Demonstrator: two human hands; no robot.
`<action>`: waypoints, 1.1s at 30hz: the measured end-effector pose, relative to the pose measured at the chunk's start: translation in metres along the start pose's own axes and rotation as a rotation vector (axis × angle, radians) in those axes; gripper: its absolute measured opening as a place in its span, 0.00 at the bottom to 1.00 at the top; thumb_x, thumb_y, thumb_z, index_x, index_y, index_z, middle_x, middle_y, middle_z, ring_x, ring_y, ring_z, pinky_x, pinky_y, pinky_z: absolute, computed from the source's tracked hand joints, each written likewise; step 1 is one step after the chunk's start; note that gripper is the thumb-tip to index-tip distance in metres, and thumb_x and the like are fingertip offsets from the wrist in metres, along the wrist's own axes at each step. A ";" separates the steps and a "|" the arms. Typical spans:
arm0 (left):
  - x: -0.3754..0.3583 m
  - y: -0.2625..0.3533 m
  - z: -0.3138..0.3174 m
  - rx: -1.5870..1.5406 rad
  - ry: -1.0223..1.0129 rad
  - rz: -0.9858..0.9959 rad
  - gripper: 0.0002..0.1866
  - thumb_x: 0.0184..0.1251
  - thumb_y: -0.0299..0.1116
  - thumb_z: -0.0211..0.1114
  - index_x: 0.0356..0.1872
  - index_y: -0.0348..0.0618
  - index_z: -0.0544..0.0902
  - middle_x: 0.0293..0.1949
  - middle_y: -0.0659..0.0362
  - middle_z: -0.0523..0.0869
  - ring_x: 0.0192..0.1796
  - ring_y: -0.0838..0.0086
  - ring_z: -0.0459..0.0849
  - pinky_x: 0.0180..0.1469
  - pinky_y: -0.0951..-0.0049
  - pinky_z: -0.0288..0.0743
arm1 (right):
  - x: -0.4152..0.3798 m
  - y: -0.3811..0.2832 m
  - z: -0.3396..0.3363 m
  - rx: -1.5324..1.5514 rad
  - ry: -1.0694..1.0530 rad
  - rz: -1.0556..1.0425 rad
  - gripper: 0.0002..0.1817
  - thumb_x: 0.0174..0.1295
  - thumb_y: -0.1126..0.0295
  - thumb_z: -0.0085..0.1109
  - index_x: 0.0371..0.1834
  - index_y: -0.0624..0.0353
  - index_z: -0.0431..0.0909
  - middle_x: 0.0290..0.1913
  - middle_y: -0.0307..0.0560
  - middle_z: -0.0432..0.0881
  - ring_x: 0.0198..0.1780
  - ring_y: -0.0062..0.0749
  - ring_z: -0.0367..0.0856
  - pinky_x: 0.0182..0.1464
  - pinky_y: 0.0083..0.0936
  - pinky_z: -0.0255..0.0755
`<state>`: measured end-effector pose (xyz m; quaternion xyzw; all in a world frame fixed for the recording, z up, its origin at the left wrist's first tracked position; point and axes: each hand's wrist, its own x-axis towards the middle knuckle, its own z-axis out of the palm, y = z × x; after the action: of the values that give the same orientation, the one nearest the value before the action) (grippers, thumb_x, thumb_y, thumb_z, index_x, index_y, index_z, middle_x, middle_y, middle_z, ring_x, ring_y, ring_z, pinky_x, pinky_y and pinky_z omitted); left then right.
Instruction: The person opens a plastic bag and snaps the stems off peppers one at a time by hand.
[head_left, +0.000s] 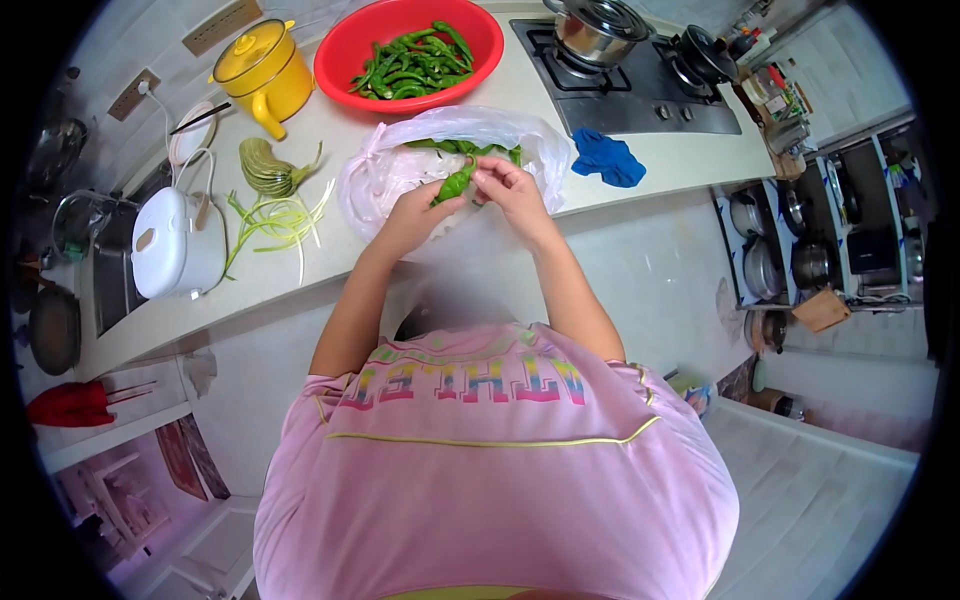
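A green chili pepper (455,185) is held over a thin white plastic bag (385,175) on the counter. My left hand (415,213) has its fingers closed around the pepper's body. At the pepper's upper end, the fingers of my right hand (512,190) are pinched together; a stem seems to be there, though it is too small to make out well. More green peppers (440,146) lie inside the open bag. Behind it stands a red basin (410,97) with many loose green peppers (420,62) in it.
On the left are a yellow pot (262,80), a striped green squash (268,168), pale green stalks (285,225) and a white appliance (180,240). To the right lie a blue cloth (607,158) and a gas stove (640,100) bearing a steel pot (597,35).
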<state>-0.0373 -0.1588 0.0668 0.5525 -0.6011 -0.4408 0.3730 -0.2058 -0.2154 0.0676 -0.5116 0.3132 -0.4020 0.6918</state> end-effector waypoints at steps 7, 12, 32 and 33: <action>-0.003 0.021 0.008 0.037 0.015 0.021 0.14 0.62 0.37 0.59 0.43 0.38 0.78 0.37 0.56 0.82 0.39 0.74 0.78 0.44 0.75 0.69 | 0.004 0.012 0.009 0.096 0.016 0.068 0.07 0.59 0.71 0.55 0.32 0.63 0.79 0.24 0.36 0.75 0.24 0.15 0.67 0.30 0.11 0.62; -0.004 0.005 0.008 0.401 0.088 0.304 0.15 0.57 0.38 0.62 0.41 0.41 0.78 0.33 0.52 0.79 0.39 0.60 0.77 0.42 0.67 0.69 | -0.003 0.017 0.012 0.261 0.132 0.182 0.08 0.59 0.72 0.55 0.29 0.67 0.78 0.23 0.39 0.76 0.21 0.16 0.68 0.27 0.13 0.66; 0.002 -0.039 -0.015 -0.477 0.245 -0.153 0.10 0.58 0.35 0.64 0.34 0.42 0.74 0.24 0.66 0.75 0.25 0.84 0.72 0.27 0.83 0.66 | 0.074 0.063 -0.025 -1.159 0.244 -0.419 0.07 0.52 0.77 0.47 0.33 0.63 0.74 0.34 0.57 0.79 0.34 0.45 0.79 0.40 0.36 0.73; 0.004 -0.041 -0.013 -0.548 0.240 -0.219 0.11 0.56 0.34 0.65 0.36 0.42 0.74 0.23 0.66 0.74 0.24 0.84 0.72 0.26 0.82 0.66 | 0.069 0.049 -0.016 -1.333 0.074 -0.384 0.09 0.46 0.77 0.48 0.31 0.63 0.75 0.34 0.61 0.77 0.36 0.53 0.77 0.43 0.39 0.70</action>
<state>-0.0116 -0.1645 0.0325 0.5410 -0.3487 -0.5553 0.5267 -0.1746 -0.2757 0.0148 -0.8596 0.4208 -0.2563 0.1353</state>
